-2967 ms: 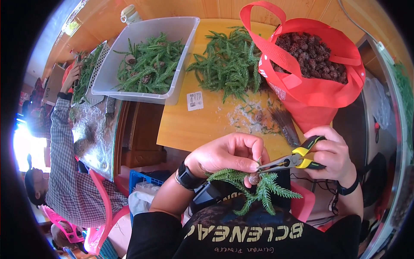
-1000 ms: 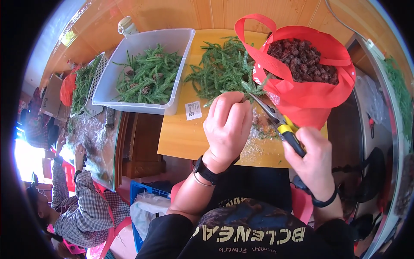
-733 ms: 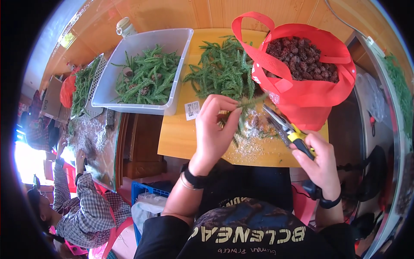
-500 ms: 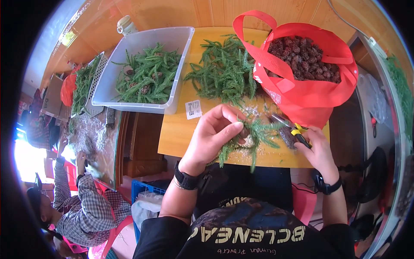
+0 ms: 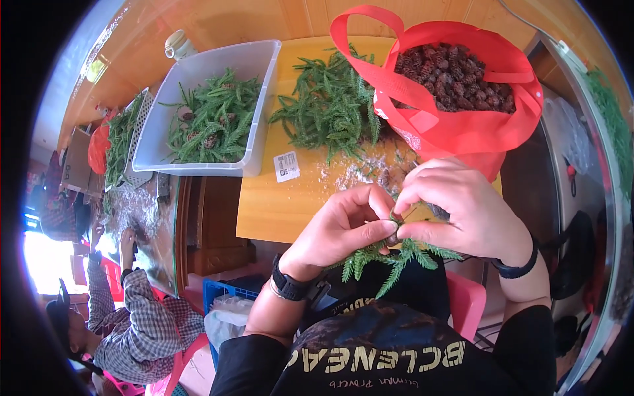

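A sprig (image 5: 398, 265) between left hand (image 5: 353, 228) and right hand (image 5: 462, 212)

The sprig hangs just below the meeting fingertips, its needles fanning out beneath both hands; a small cone (image 5: 393, 240) sits right at the fingertips.

Ahead of the hands spreads a yellow table (image 5: 281, 214). Well off to their left, a co-worker (image 5: 142, 323) in a checked shirt sits. Beyond the right hand stands a red bag (image 5: 462, 140) of cones; beyond the left hand, farther left, a tub (image 5: 256, 142) of greenery; between these, a green pile (image 5: 330, 109). A white label (image 5: 286, 166) lies nearer the left hand.

The left hand is nearly closed, thumb and forefinger pinching the sprig. The right hand's thumb and fingers pinch beside them, on stem or wire, I cannot tell which.
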`<state>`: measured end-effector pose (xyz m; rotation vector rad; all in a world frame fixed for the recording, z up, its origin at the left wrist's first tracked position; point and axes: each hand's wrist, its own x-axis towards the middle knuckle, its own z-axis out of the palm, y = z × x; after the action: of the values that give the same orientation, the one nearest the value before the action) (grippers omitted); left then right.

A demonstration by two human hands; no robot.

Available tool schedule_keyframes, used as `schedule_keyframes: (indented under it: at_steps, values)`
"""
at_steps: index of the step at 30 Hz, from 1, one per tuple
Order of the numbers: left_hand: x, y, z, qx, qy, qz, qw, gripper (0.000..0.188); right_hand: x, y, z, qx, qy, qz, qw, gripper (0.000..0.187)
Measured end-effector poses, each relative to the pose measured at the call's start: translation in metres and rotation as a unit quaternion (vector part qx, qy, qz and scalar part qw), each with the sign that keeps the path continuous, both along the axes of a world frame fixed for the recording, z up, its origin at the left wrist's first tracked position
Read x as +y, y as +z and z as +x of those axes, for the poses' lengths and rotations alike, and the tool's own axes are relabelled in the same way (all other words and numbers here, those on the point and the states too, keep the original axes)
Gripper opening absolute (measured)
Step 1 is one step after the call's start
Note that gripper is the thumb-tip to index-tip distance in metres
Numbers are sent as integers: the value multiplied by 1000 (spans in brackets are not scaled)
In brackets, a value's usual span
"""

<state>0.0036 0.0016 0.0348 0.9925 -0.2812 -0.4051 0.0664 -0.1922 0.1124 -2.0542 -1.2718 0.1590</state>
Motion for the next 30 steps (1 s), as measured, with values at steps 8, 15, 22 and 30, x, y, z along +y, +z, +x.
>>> schedule_keyframes:
  at_steps: [8,15,22,30]
  values:
    - [-1,4,-6,-7,27,20,999,8,3,-7,-2,-30,10,-13,999,16]
    - [-10,10,-8,-187,198,253,928,11,7,-7,-10,-87,-87,-42,992,14]
    - [-2,6,-7,-54,107,106,987,10,4,-5,-9,-72,-18,-7,997,23]
    - [2,0,-1,1,21,80,997,10,6,5,-9,-192,50,-85,976,20]
